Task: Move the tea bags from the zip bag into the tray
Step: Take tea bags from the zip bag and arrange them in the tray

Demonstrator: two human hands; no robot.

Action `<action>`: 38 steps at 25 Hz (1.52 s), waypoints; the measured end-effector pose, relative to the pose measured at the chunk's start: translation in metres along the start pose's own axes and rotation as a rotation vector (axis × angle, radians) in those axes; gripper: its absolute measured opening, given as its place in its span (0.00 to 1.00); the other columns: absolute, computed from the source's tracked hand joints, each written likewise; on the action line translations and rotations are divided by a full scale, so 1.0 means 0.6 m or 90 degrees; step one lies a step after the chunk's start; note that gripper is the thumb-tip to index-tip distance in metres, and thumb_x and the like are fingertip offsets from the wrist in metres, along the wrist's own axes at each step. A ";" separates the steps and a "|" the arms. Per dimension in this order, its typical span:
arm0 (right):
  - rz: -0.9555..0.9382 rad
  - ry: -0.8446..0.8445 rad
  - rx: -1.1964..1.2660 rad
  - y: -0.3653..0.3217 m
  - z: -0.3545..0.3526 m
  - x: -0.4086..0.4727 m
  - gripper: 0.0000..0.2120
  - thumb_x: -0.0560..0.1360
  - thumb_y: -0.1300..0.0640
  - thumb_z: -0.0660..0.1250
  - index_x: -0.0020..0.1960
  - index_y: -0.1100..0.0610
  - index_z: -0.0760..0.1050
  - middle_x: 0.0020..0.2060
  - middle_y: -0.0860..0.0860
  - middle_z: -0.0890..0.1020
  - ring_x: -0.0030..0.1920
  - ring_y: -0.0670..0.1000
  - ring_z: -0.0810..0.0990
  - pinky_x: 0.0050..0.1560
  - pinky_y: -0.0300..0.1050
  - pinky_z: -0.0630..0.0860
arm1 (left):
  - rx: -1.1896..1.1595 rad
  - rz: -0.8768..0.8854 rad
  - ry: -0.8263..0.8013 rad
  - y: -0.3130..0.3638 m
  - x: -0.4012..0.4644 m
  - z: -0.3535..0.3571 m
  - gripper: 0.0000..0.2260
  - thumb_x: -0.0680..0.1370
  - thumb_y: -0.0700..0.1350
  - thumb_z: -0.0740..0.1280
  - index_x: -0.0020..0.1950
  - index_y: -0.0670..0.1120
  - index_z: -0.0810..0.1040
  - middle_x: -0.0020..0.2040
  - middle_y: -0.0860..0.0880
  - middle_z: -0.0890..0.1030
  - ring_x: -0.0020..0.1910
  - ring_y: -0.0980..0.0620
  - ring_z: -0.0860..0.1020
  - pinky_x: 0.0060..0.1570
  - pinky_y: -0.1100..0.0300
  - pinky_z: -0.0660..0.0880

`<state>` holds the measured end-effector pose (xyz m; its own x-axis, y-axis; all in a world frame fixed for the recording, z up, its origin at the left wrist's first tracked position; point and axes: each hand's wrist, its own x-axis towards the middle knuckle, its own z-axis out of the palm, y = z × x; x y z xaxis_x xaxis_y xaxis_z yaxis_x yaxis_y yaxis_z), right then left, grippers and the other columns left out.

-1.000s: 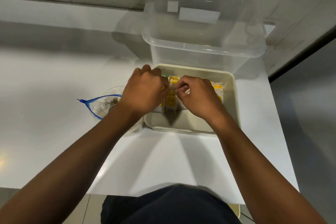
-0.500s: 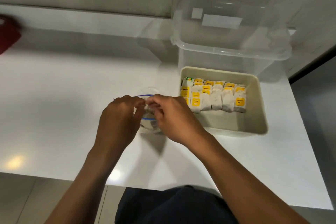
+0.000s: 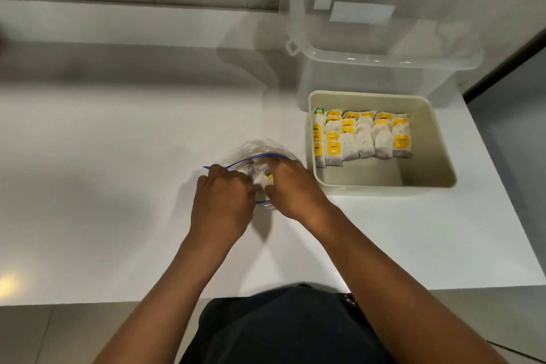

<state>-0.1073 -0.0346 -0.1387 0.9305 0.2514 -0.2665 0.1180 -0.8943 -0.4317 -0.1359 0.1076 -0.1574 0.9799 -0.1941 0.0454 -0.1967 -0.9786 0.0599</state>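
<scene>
Both hands work at the mouth of the zip bag point(image 3: 260, 154), just left of the tray point(image 3: 428, 183); the left hand point(image 3: 223, 201) curls on the bag's near edge, the right hand point(image 3: 291, 186) reaches inside, what its fingers hold I cannot tell; the limp bag could drag along or tangled tea bags point(image 3: 362, 137) spill short of the tray.
</scene>
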 end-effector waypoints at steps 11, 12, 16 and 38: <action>0.038 0.166 0.027 0.021 0.050 0.043 0.12 0.73 0.58 0.68 0.56 0.51 0.82 0.49 0.48 0.85 0.50 0.52 0.83 0.52 0.48 0.80 | -0.181 -0.029 -0.030 -0.026 0.035 -0.020 0.10 0.77 0.51 0.67 0.58 0.55 0.80 0.51 0.52 0.83 0.50 0.46 0.79 0.44 0.56 0.72; 0.024 0.176 0.025 0.022 0.051 0.041 0.10 0.74 0.57 0.68 0.54 0.51 0.82 0.48 0.48 0.85 0.49 0.52 0.83 0.51 0.48 0.80 | -0.191 -0.034 -0.029 -0.029 0.038 -0.019 0.11 0.77 0.50 0.67 0.59 0.55 0.79 0.51 0.52 0.83 0.50 0.47 0.79 0.44 0.56 0.73; -0.027 0.206 0.099 0.021 0.040 0.022 0.04 0.75 0.57 0.68 0.45 0.55 0.81 0.39 0.49 0.85 0.41 0.52 0.82 0.45 0.48 0.77 | -0.233 -0.051 -0.024 -0.035 0.035 -0.022 0.12 0.76 0.49 0.69 0.59 0.53 0.80 0.52 0.51 0.84 0.51 0.46 0.80 0.46 0.55 0.77; -0.014 0.020 -0.012 -0.002 -0.036 -0.008 0.15 0.75 0.61 0.64 0.56 0.47 0.83 0.52 0.54 0.84 0.54 0.54 0.79 0.51 0.41 0.74 | -0.472 0.013 0.035 -0.081 0.022 -0.081 0.08 0.76 0.44 0.71 0.51 0.56 0.85 0.41 0.54 0.80 0.39 0.56 0.78 0.44 0.63 0.74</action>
<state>-0.1044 -0.0428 -0.1184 0.9377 0.2602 -0.2302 0.1451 -0.8954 -0.4209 -0.1148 0.1559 -0.1112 0.9767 -0.1883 0.1028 -0.2042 -0.6685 0.7151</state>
